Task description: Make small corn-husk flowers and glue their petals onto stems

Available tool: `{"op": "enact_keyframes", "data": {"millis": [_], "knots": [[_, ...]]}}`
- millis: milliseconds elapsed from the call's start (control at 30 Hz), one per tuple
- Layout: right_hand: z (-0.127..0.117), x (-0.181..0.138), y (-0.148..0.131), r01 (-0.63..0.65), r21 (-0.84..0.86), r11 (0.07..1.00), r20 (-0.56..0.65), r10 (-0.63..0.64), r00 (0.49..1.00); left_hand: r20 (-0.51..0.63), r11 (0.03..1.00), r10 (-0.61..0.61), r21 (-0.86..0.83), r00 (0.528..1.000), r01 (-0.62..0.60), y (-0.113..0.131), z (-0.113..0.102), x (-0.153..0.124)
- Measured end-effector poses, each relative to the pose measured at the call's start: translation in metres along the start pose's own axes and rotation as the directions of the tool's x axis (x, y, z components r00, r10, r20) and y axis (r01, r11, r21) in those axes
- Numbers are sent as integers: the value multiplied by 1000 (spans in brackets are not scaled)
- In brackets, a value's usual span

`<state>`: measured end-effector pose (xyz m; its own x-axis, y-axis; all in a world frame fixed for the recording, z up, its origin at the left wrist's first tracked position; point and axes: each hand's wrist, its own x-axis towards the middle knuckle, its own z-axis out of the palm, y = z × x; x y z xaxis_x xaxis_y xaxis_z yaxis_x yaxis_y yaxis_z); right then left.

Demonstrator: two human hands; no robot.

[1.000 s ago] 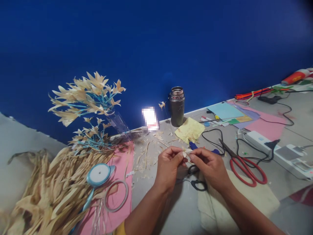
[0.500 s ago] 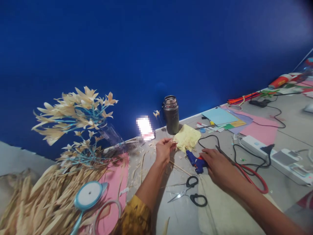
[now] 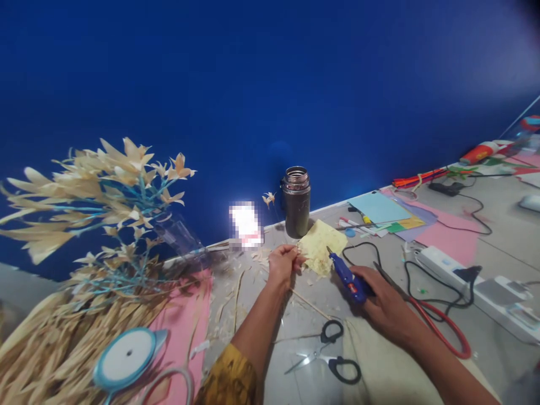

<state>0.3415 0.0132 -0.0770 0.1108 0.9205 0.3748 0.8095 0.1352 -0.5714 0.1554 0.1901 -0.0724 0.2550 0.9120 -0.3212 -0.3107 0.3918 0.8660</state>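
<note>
My right hand (image 3: pixel 377 301) is wrapped round a blue hot glue gun (image 3: pixel 349 280), its nozzle pointing up and left over a glue-crusted yellow paper (image 3: pixel 323 239). At that paper's left edge, my left hand (image 3: pixel 286 261) is closed in a pinch; what sits between its fingertips is too small to make out. A thin tan stalk (image 3: pixel 310 302) lies below this hand. Nearer to me lie black-handled scissors (image 3: pixel 324 354), blades spread, pointing left. Pale scraps (image 3: pixel 257 256) are strewn left of my left hand.
A dark open flask (image 3: pixel 297 205) stands against the blue wall. On the left are husk flowers on blue stems (image 3: pixel 139 191), dried husks (image 3: pixel 71 349) and a round blue-and-white tape dispenser (image 3: pixel 126 357). To the right lie red-handled pliers (image 3: pixel 442 332), cables and a white power strip (image 3: pixel 447 273).
My right hand has lifted the glue gun off the table and turned it over the yellow paper. The left hand stays pinched in nearly the same place. The view has shifted slightly.
</note>
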Motion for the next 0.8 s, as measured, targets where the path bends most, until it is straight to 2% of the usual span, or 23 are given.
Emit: {"op": "enact_keyframes", "data": {"millis": [100, 233, 667, 800], "knots": [[-3, 7, -14, -18, 71, 997, 31, 15, 999, 89, 999, -3, -33, 996, 6, 5, 3, -5], [2, 12, -26, 25, 59, 998, 48, -28, 998, 156, 997, -16, -69, 988, 27, 9, 7, -11], [12, 11, -18, 160, -79, 984, -30, -163, 986, 233, 985, -85, -129, 969, 118, 7, 15, -20], [15, 9, -15, 163, -104, 981, -27, -166, 986, 235, 979, -97, -154, 967, 135, 6, 14, -19]]}}
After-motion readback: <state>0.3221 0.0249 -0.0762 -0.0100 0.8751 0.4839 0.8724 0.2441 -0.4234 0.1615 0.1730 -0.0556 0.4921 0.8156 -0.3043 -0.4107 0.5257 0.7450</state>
